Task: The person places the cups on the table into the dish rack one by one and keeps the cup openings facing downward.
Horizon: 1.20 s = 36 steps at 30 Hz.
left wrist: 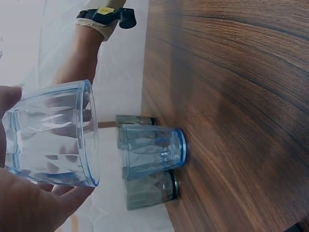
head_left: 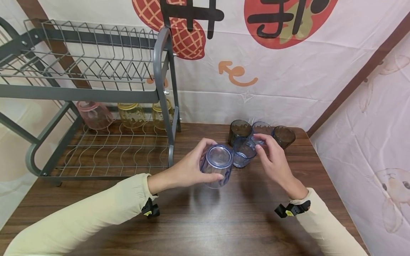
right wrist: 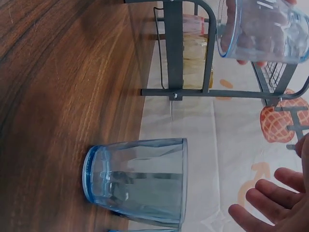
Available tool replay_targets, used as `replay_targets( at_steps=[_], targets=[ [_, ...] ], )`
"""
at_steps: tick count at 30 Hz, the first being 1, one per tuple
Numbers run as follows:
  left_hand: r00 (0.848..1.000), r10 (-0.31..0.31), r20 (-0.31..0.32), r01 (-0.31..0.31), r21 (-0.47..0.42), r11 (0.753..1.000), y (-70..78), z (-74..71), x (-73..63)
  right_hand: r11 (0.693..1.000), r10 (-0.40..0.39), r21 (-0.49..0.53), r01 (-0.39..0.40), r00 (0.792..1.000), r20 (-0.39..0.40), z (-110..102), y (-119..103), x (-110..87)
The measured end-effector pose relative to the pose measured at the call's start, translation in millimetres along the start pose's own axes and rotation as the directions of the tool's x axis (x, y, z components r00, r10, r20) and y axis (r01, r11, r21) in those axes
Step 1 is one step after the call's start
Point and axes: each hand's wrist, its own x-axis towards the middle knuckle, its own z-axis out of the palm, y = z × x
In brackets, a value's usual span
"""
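Observation:
My left hand (head_left: 189, 167) grips a clear blue drinking glass (head_left: 219, 170) above the table, its mouth facing down and its thick base up. In the left wrist view, thumb and fingers wrap the sides of this held glass (left wrist: 48, 135). My right hand (head_left: 277, 165) hovers at the group of glasses on the right, its fingers (right wrist: 270, 203) loosely extended and holding nothing. Closest to it is an upright blue glass (head_left: 241, 158), which stands apart from the fingers in the right wrist view. Behind stand another blue glass (head_left: 261, 126) and two dark glasses, one left (head_left: 238, 133), one right (head_left: 283, 137).
A grey two-tier dish rack (head_left: 121, 94) stands at the left of the wooden table (head_left: 198, 220). On its lower shelf sit a pink glass (head_left: 96, 117) and two yellow glasses, one in the middle (head_left: 132, 117) and one by the rack's right post (head_left: 158, 117). A printed cloth (head_left: 208, 78) hangs behind.

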Motion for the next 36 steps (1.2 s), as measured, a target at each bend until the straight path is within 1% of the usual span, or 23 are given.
replay_targets(
  at_steps=[3,7,12,18,22,26,32,34,36],
  targets=[
    [1.000,0.002,0.007,-0.002,0.003,1.000,0.4,-0.5,-2.0,0.999,0.044,0.006,-0.044,0.999,0.011,0,4,0.3],
    [1.000,0.006,0.016,-0.006,0.016,1.000,1.3,-1.0,-4.4,0.993,0.117,-0.008,-0.117,0.992,0.049,0,10,0.2],
    [1.000,0.020,0.013,-0.021,0.037,0.999,2.8,-1.0,-6.0,0.979,0.204,-0.017,-0.203,0.975,0.093,3,19,-0.6],
    [1.000,0.014,0.008,-0.015,0.053,0.998,3.9,-2.6,-9.2,0.957,0.287,-0.005,-0.289,0.951,0.115,5,31,-1.0],
    [1.000,0.018,0.000,-0.017,0.066,0.998,5.0,-5.2,-12.8,0.941,0.338,-0.017,-0.339,0.932,0.126,6,40,-1.5],
    [1.000,0.029,-0.006,-0.029,0.083,0.996,5.1,-7.8,-16.4,0.925,0.377,-0.018,-0.379,0.915,0.143,10,48,-2.9],
    [0.998,0.058,0.008,-0.058,0.076,0.995,6.4,-12.3,-21.8,0.923,0.383,-0.022,-0.384,0.909,0.166,16,59,-4.9],
    [0.998,0.067,0.010,-0.067,0.089,0.994,7.8,-14.4,-23.5,0.920,0.390,-0.029,-0.391,0.905,0.171,18,60,-5.2],
    [0.997,0.073,0.018,-0.074,0.079,0.994,9.0,-16.7,-25.2,0.916,0.400,-0.035,-0.400,0.900,0.174,19,61,-5.9]
  ],
)
